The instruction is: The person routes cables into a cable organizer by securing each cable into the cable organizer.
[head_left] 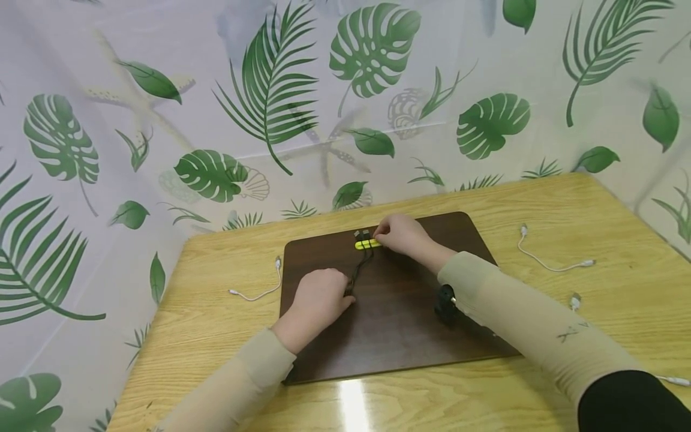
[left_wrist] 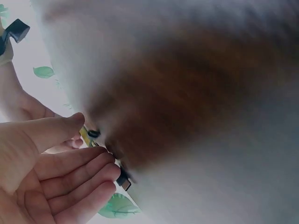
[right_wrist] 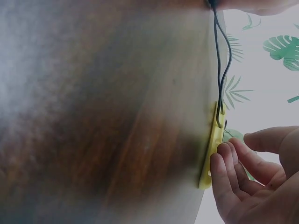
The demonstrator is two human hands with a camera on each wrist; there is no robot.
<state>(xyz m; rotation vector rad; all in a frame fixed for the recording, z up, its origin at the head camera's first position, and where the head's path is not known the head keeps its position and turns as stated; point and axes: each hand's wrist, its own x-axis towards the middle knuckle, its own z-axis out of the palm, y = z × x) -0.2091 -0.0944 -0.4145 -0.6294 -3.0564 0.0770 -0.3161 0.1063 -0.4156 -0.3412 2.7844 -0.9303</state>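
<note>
A yellow cable holder (head_left: pixel 360 245) lies near the far edge of a dark brown board (head_left: pixel 399 312). Black cables (head_left: pixel 364 258) run through its slots, their metal plugs (head_left: pixel 361 233) poking out on the far side. My right hand (head_left: pixel 403 234) is at the holder's right end; in the right wrist view its bent fingers (right_wrist: pixel 229 163) touch the strip's edge, the thumb standing apart. Nearer to me, my left hand (head_left: pixel 321 294) is beside the lower part of the cables, over the board. The left wrist view shows its fingers (left_wrist: pixel 84 172) fairly straight and the thumb spread from them.
A short white cable (head_left: pixel 264 293) lies left of the board, and another white cable (head_left: pixel 550 264) lies on the right side of the wooden table (head_left: pixel 227 348). A white plug (head_left: pixel 575 301) shows beside the right sleeve. Behind the table hangs a leaf-patterned cloth (head_left: pixel 302 108).
</note>
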